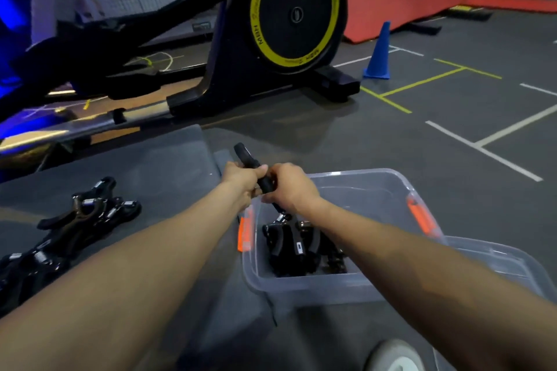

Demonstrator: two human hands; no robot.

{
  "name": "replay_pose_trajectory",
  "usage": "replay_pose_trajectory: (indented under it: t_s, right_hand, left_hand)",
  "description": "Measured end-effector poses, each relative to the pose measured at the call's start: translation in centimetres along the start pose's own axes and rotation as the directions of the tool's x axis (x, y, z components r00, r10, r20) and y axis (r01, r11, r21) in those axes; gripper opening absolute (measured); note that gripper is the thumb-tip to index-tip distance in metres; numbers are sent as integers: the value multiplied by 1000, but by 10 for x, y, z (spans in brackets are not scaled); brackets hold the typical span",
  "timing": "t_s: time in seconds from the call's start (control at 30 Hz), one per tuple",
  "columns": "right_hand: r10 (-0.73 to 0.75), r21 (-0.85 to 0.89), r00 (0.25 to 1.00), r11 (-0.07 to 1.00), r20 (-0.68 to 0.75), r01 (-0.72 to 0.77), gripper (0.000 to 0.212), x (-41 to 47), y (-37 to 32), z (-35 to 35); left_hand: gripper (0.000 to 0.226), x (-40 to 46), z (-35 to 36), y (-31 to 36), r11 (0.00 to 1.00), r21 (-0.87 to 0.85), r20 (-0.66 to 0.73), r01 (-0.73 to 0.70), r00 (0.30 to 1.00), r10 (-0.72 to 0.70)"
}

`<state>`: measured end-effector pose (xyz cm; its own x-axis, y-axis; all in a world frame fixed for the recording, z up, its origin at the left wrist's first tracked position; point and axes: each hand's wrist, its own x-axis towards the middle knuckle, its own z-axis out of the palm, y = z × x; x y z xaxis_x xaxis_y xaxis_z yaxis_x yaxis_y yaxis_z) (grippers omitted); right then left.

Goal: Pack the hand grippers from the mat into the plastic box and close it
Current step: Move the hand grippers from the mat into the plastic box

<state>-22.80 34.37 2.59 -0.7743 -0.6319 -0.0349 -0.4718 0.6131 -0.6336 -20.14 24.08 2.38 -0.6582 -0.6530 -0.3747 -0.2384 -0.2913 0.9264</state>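
Gym floor, mat (126, 172) lying left, box (376, 190) sitting open right. A few grippers (301, 245) lying in the box; pile (87, 208) waiting on the mat. Left hand (241, 179) and right hand (289, 187) both gripping one gripper (256, 166) over the box's far-left corner. Lid (497, 262) waiting off, beside the box.

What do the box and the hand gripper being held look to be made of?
Plastic box: clear, slightly frosted plastic; the floor shows through its walls. Hand gripper: matte black handles, probably plastic or rubber; a shiny coil near suggests a metal spring.
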Motion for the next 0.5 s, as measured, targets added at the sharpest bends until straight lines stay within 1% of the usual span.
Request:
replay_pose_trajectory:
  t_s: [0.07,0.13,0.17,0.23,0.3,0.4,0.43,0.5]
  right_hand:
    - [12,-44,998,999,-54,-14,19,-6,13,-16]
    - [65,-55,991,996,-121,-72,19,-9,29,-30]
    - [98,-59,984,992,-150,-107,19,-10,37,-37]
    - [164,-59,973,983,-163,-176,16,-12,55,-49]
    - [226,-70,963,969,-148,-238,13,-12,76,-58]
    - [327,-113,938,934,-115,-340,20,-13,111,-60]
    - [360,-129,928,920,-102,-371,21,-14,123,-58]
    - [423,-138,902,892,-88,-431,13,-14,147,-55]
  left_hand:
    - [31,-6,24,2,1000,3,27,-21,999,21]
    - [25,-12,48,-1,1000,-8,62,-30,998,30]
    - [25,-14,60,-5,999,-4,72,-35,997,35]
    - [33,-16,80,-16,998,25,102,-56,993,53]
    - [32,-16,97,-28,988,112,157,-104,984,85]
    - [20,-10,111,-52,941,285,251,-182,962,110]
    - [22,-7,112,-61,920,341,277,-195,956,100]
    - [28,-1,110,-78,848,477,313,-231,946,82]
